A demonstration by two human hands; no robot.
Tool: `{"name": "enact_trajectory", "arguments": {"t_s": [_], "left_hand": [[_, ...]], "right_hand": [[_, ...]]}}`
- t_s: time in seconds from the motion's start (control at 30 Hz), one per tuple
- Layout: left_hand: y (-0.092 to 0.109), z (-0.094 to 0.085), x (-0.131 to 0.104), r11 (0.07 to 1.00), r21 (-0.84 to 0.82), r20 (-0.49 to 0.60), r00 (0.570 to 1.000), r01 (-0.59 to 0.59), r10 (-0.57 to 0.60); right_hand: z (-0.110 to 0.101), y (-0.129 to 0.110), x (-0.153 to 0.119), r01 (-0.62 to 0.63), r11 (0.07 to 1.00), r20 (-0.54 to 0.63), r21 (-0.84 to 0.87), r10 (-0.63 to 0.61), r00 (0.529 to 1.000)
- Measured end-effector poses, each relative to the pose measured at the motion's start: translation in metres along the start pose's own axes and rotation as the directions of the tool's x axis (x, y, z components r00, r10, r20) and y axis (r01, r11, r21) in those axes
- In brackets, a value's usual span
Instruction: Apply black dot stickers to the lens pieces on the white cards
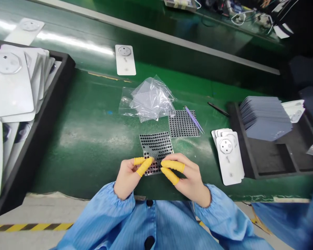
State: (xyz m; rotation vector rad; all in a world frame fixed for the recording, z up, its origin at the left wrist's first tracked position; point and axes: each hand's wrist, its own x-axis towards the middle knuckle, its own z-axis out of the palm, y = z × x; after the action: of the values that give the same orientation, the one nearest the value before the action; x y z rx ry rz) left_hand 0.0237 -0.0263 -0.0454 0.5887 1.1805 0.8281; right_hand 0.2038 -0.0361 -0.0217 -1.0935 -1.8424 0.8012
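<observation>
A clear sheet of black adhesive dots [156,140] is bent over the front of the green bench. My left hand [130,173], with yellow finger cots, is closed on the sheet's left part, thumb and fingertip pressed together there. My right hand [187,177], also in yellow cots, pinches at the sheet's lower right. Its fingertips nearly meet, and anything between them is too small to make out. Behind lies a second dot sheet [181,125], flat, with purple tweezers [193,119] across it.
Crumpled clear plastic bags [151,99] lie behind the sheets. A white socket-printed card [125,60] is farther back. At left, a black tray [65,69] holds many such cards. A card stack [229,158] lies right, beside a black tray [271,161] with grey cards [266,118] and black tweezers [218,109].
</observation>
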Motion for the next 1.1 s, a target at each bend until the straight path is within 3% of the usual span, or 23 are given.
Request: {"name": "enact_trajectory", "arguments": {"t_s": [0.17, 0.3, 0.57, 0.67, 0.8, 0.9, 0.97, 1.0, 1.03, 1.1], "left_hand": [[-0.003, -0.009, 0.0, 0.999, 0.014, 0.051, 0.998, -0.029, 0.029], [-0.002, -0.01, -0.002, 0.999, 0.025, 0.11, 0.993, -0.033, 0.03], [0.0, -0.007, -0.004, 0.924, 0.328, 0.157, 0.976, -0.195, 0.15], [-0.005, -0.006, -0.002, 0.882, 0.414, 0.205, 0.967, -0.227, 0.153], [-0.002, -0.014, -0.011, 0.886, 0.437, 0.224, 0.973, -0.154, 0.059], [0.027, -0.037, -0.02, 0.801, 0.59, 0.218, 0.975, -0.098, -0.041], [0.064, -0.048, -0.014, 0.643, 0.758, 0.126, 0.992, -0.108, 0.018], [0.087, -0.048, -0.003, 0.541, 0.834, 0.047, 0.992, -0.104, 0.118], [0.11, -0.044, 0.014, 0.434, 0.897, -0.047, 0.962, -0.078, 0.271], [0.152, -0.024, 0.065, 0.316, 0.946, -0.097, 0.867, -0.072, 0.488]], "right_hand": [[0.016, 0.009, 0.009, 0.115, 0.99, 0.14, -0.085, -0.103, 0.985], [0.018, 0.016, 0.006, 0.093, 0.991, 0.132, -0.097, -0.08, 0.988], [0.019, 0.022, 0.001, 0.199, 0.96, 0.227, -0.195, -0.153, 0.962], [0.026, 0.026, 0.002, 0.086, 0.992, 0.17, -0.097, -0.068, 0.983], [0.032, 0.026, 0.004, -0.127, 0.992, 0.05, 0.023, 0.126, 0.991], [0.032, 0.024, 0.004, -0.128, 0.992, -0.038, 0.02, 0.129, 0.991], [0.031, 0.023, 0.004, -0.072, 0.997, -0.093, 0.024, 0.074, 0.993], [0.031, 0.021, 0.004, -0.039, 0.999, -0.115, 0.033, 0.043, 0.992], [0.031, 0.019, 0.004, -0.005, 0.999, -0.136, 0.041, 0.01, 0.991], [0.031, 0.016, 0.003, 0.048, 0.998, -0.17, 0.042, -0.041, 0.985]]}}
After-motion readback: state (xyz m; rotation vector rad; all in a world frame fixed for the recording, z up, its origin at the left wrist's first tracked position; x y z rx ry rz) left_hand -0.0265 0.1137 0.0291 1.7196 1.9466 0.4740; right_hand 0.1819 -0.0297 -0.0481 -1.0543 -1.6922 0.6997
